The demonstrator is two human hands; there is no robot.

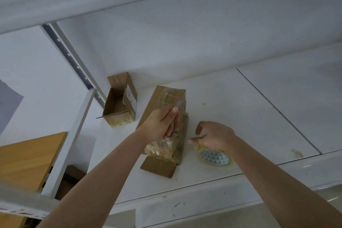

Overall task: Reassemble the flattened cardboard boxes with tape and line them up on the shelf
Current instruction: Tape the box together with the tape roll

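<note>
The white shelf [240,116] carried everything. At its middle lay the long cardboard box [166,98], our landmark, heavily taped and partly folded, one flap sticking out toward the front edge. Left of that box, near the upright, stood a smaller open box [120,105]. The left hand [157,126] gripped the long box from above, fingers curled round its side. Just right of the box hovered the right hand [214,135], fingers spread, holding nothing. Under that hand sat the tape roll [214,156]. Risk, I'd say: a one-handed hold could let the loose flap spring open.
</note>
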